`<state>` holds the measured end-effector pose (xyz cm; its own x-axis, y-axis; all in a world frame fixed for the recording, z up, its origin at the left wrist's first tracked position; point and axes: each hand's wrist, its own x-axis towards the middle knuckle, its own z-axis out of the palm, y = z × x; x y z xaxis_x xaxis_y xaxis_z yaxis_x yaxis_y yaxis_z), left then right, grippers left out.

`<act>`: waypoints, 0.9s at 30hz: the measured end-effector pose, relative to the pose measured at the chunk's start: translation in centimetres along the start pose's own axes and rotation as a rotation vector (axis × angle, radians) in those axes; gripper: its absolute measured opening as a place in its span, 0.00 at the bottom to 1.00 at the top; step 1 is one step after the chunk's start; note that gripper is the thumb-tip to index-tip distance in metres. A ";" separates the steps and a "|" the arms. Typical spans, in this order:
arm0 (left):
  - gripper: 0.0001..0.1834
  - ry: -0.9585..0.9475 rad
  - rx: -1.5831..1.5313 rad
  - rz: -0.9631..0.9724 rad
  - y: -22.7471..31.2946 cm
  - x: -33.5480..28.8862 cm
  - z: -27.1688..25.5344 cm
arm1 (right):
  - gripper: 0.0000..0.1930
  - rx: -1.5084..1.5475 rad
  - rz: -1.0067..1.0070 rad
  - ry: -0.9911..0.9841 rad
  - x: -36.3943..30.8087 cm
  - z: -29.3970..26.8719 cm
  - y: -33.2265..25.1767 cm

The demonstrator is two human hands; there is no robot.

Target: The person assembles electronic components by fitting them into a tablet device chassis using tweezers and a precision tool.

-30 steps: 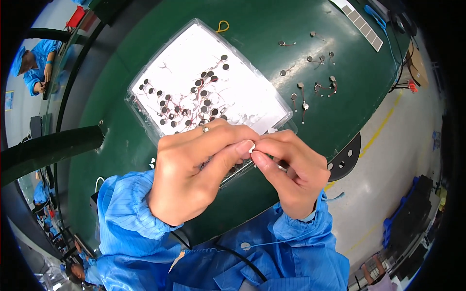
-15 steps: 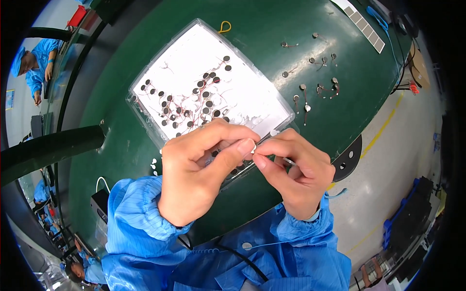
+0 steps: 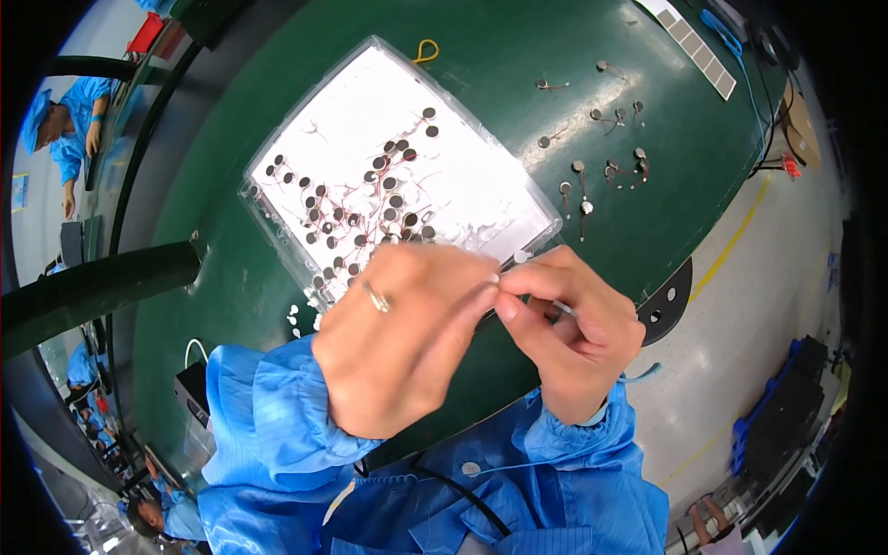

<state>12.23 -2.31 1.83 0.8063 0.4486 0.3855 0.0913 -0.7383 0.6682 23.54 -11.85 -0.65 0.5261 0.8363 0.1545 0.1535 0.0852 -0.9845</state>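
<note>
My left hand (image 3: pixel 398 342) is closed in a pinch, its back turned up, and slightly blurred. Its fingertips meet those of my right hand (image 3: pixel 578 338) at a tiny white piece (image 3: pixel 497 278), mostly hidden by the fingers. A slim metal tool, which looks like tweezers (image 3: pixel 562 311), lies in the closed fingers of my right hand. Just beyond both hands sits a clear plastic tray (image 3: pixel 310 104) with a white lining. Many small black discs (image 3: pixel 396 201) with thin reddish wires lie scattered in it, some hidden behind my left hand.
More wired discs (image 3: pixel 578 166) lie loose on the green table (image 3: pixel 481 55), right of the tray. Small white bits (image 3: pixel 294 321) are left of my left hand. A yellow loop (image 3: pixel 426 51) lies behind the tray. A dark bar (image 3: pixel 102 285) juts in from the left.
My left hand has rolled over, so its back now faces up and its thumb shows less. My right hand has barely moved; the fingertips stay together.
</note>
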 end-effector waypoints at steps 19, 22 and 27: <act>0.15 -0.121 0.325 0.204 -0.8 1.0 0.9 | 0.11 -0.076 -0.085 0.013 0.2 -0.7 0.8; 0.14 -0.111 0.284 0.058 -1.1 1.5 1.0 | 0.10 -0.099 -0.031 0.057 -0.3 -1.0 1.0; 0.05 -0.069 0.205 -0.116 -2.7 2.0 0.7 | 0.04 -0.340 0.082 0.413 -0.9 -3.0 3.3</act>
<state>14.02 0.22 0.32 0.8211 0.5058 0.2644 0.2966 -0.7739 0.5595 26.10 -13.99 -3.80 0.8220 0.5448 0.1658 0.3245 -0.2089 -0.9225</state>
